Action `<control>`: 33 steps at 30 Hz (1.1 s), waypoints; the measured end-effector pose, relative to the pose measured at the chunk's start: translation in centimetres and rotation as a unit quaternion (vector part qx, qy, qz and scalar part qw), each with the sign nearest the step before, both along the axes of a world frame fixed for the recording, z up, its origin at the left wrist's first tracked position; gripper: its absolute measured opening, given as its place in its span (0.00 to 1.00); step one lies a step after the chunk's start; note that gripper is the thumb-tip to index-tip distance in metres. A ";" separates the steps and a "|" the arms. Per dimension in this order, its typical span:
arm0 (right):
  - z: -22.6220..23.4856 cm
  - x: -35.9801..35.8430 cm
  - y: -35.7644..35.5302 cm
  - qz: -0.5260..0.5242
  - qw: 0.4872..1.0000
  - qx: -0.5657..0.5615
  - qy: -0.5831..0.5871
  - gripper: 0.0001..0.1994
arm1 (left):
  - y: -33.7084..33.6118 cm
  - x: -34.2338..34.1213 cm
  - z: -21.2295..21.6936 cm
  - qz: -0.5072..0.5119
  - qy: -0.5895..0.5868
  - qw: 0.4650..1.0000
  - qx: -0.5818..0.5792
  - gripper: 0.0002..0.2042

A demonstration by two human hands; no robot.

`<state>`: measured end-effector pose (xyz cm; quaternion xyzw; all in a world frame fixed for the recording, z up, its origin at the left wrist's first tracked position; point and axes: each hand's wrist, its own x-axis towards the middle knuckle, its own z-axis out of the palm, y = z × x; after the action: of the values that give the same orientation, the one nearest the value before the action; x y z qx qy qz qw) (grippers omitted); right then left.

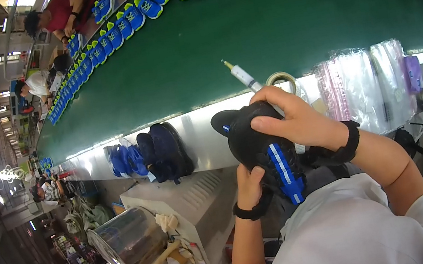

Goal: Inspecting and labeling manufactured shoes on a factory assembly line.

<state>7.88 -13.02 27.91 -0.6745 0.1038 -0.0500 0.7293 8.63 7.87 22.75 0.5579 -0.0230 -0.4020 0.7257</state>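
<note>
A black shoe (245,137) with a blue and white stripe is held in front of my body, over the near edge of the work line. My right hand (295,118) grips its upper end, thumb pressed on the black surface. Lower down, my left hand (250,184) holds the side of the shoe, its thumb against it and its other fingers mostly hidden. Just beyond my right fingers a syringe-like white tube (244,77) with a yellowish tip points out over the green belt. Whether my fingers touch the tube cannot be made out.
Blue and lime sneakers (133,17) line the far side of the green conveyor belt (261,24). A tape roll (281,80), plastic bags (359,86) and dark blue shoes (164,148) sit along the near ledge. A machine (195,203) stands left; co-workers (58,18) sit far left.
</note>
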 end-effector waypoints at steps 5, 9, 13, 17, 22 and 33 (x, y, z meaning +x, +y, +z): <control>-0.2 1.0 0.0 -0.045 0.996 -0.078 0.014 0.17 | -1.0 -0.1 0.6 0.010 0.002 1.000 0.016 0.36; -0.9 1.8 0.1 -0.065 0.995 -0.064 0.034 0.16 | -1.1 0.2 0.8 0.004 -0.008 0.999 0.038 0.32; -0.9 2.0 0.2 -0.061 0.996 -0.013 0.059 0.17 | -0.8 0.3 0.6 -0.001 -0.014 0.998 0.062 0.30; -1.1 1.9 0.3 -0.067 0.996 -0.017 0.060 0.17 | -1.0 0.0 1.0 0.008 -0.016 0.998 0.059 0.31; -0.9 2.1 0.4 -0.068 0.994 0.019 0.079 0.16 | -1.0 -0.2 1.3 0.016 -0.035 0.995 0.090 0.28; -1.3 2.0 0.2 -0.072 0.994 0.032 0.079 0.15 | -1.6 -0.5 3.5 -0.018 -0.130 0.973 0.192 0.21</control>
<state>9.87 -12.77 26.62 -0.6436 0.2108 -0.0456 0.7344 8.09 6.25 26.25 0.7334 -0.0495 -0.3366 0.5886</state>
